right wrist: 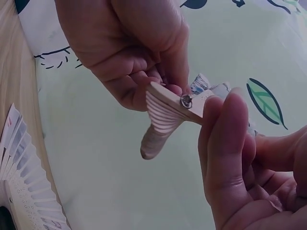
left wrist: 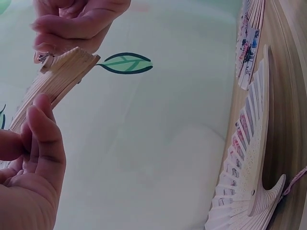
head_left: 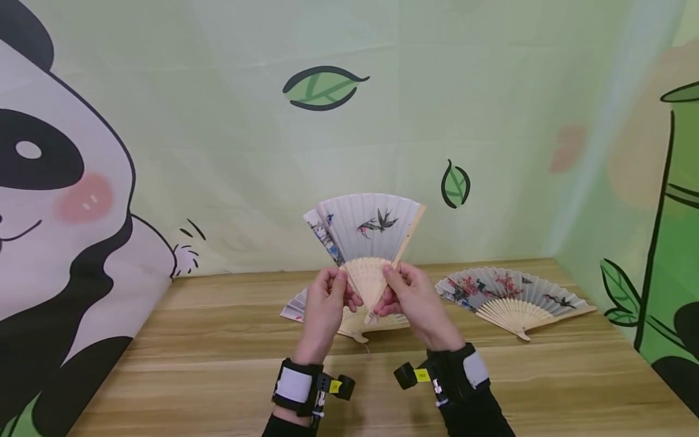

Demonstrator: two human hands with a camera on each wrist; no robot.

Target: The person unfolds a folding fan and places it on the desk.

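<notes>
Both hands hold up a partly spread folding fan [head_left: 367, 227] with pale wooden ribs and a white leaf showing a dark swallow. My left hand [head_left: 326, 298] pinches the ribs on the left side between thumb and fingers. On the opposite side, my right hand [head_left: 416, 301] pinches the outer rib near the lower end. In the right wrist view the fan's metal pivot [right wrist: 186, 101] and flared rib ends [right wrist: 160, 115] show between the hands. The left wrist view catches the folded rib stack [left wrist: 62, 81] edge-on.
A spread folding fan [head_left: 516, 300] with red blossoms lies on the right of the wooden table [head_left: 218, 358]. Another spread fan [head_left: 357, 328] lies behind the hands, partly hidden. A printed backdrop [head_left: 229, 158] with a panda and leaves stands behind the table.
</notes>
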